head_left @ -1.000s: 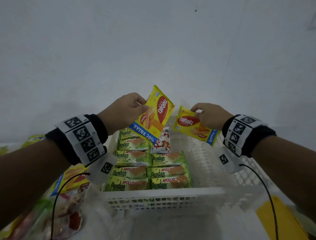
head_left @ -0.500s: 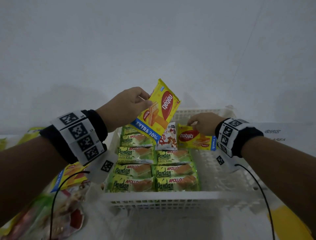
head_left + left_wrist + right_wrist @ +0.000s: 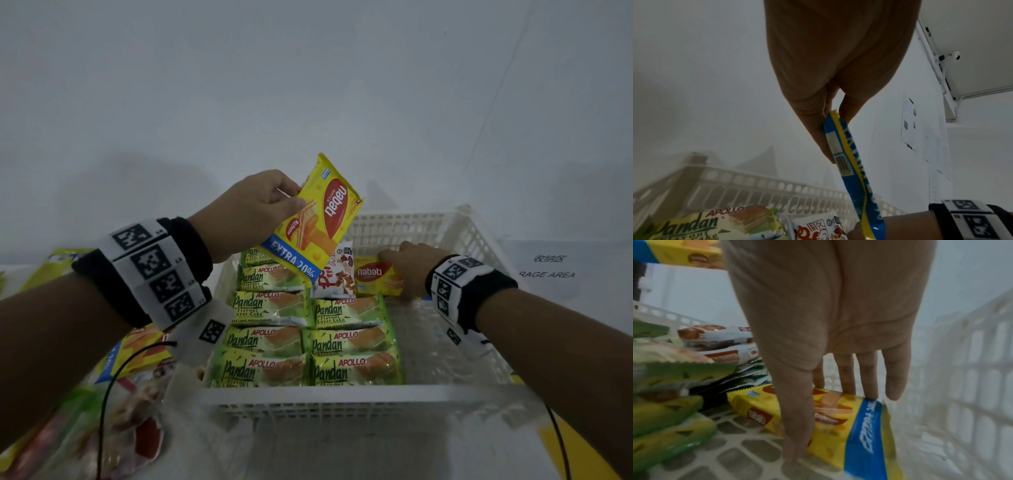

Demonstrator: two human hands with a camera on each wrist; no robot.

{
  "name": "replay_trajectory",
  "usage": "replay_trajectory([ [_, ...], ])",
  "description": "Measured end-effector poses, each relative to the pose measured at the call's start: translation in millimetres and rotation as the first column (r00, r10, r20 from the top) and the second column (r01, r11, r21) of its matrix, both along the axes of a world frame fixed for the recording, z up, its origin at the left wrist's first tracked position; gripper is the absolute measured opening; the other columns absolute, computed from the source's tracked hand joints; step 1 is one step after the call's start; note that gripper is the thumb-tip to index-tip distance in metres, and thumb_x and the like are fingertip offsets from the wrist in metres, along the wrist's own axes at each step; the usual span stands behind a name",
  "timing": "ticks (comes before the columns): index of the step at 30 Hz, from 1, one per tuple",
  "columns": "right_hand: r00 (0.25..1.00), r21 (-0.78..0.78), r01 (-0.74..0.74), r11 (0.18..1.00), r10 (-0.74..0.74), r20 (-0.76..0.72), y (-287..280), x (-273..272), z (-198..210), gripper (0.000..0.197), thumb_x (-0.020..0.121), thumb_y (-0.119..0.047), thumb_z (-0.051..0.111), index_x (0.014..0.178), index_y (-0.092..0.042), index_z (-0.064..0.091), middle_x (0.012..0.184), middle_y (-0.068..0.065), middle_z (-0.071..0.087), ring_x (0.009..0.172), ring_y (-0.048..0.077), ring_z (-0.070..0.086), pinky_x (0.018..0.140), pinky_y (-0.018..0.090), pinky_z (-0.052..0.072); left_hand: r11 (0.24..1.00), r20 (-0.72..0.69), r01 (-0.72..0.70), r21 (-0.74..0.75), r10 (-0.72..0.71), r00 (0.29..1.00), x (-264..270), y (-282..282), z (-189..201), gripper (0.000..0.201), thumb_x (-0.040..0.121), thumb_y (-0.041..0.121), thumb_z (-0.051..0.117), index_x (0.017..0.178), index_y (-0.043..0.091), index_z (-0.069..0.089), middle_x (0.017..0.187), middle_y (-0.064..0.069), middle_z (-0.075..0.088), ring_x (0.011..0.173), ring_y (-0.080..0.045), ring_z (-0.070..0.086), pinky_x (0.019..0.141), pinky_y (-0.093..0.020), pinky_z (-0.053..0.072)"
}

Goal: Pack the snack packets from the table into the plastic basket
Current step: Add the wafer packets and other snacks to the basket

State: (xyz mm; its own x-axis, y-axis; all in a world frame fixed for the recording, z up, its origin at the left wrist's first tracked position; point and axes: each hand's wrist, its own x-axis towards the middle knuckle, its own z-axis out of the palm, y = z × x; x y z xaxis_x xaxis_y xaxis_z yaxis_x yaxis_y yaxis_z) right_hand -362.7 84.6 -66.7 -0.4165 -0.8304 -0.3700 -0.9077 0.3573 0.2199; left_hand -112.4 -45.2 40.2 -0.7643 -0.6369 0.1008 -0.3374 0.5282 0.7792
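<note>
Dim, flat, greyish light; wrist views blurred, edges warped by wide-angle distortion.

Both forearms in, wrist bands on.
Left hand (image 3: pixel 253 209) raised at frame centre, thumb and fingers pinched; right hand (image 3: pixel 409 267) lower, centre-right, fingers extended downward.
</note>
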Motion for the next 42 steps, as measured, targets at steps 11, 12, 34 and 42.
replay_trajectory([
  [11,0.990,-0.298,0.059,0.953,-0.017,0.141,1.2,0.7,26.6,0.045,0.096,-0.041,0.064,0.137,-0.026,0.054,0.129,0.002,0.061,0.109,0.022,0.060,0.088,0.036,0.052,1.000,0.028,0.001,-0.018,0.000,1.000,0.8,1.4,-1.3,0.021,0.102,0.028,0.059,0.117,0.013,0.062,0.101,-0.002,0.076,0.093,-0.027,0.072,0.090,-0.050,0.057],
  [12,0.987,-0.425,0.080,0.902,-0.011,0.162,1.8,2.7,33.3,0.030,0.100,-0.035,0.057,0.128,-0.025,0.060,0.121,-0.001,0.066,0.102,0.019,0.061,0.085,0.034,0.052,0.999,0.034,0.007,-0.038,-0.006,0.999,0.5,1.4,-0.9,0.022,0.102,0.029,0.059,0.118,0.014,0.063,0.102,-0.002,0.076,0.094,-0.027,0.072,0.092,-0.050,0.056],
  [34,0.715,-0.860,0.283,0.424,0.504,0.484,3.2,67.7,91.7,0.034,0.093,-0.039,0.073,0.124,-0.027,0.066,0.106,-0.014,0.069,0.095,0.006,0.066,0.081,0.031,0.058,0.982,0.035,0.128,-0.140,-0.124,0.992,3.3,10.1,26.9,0.021,0.094,0.024,0.072,0.112,0.016,0.065,0.101,-0.006,0.070,0.081,-0.019,0.075,0.075,-0.040,0.064],
  [42,0.841,-0.856,0.205,0.475,0.362,0.402,3.7,75.6,87.4,0.107,0.073,-0.069,0.078,0.156,-0.028,0.024,0.144,-0.002,0.043,0.129,0.012,0.046,0.103,0.031,0.044,0.937,-0.317,-0.014,0.349,0.132,0.939,5.7,20.8,28.4,0.032,0.094,0.007,0.069,0.115,0.000,0.047,0.101,-0.026,0.072,0.088,-0.031,0.076,0.074,-0.034,0.064],
])
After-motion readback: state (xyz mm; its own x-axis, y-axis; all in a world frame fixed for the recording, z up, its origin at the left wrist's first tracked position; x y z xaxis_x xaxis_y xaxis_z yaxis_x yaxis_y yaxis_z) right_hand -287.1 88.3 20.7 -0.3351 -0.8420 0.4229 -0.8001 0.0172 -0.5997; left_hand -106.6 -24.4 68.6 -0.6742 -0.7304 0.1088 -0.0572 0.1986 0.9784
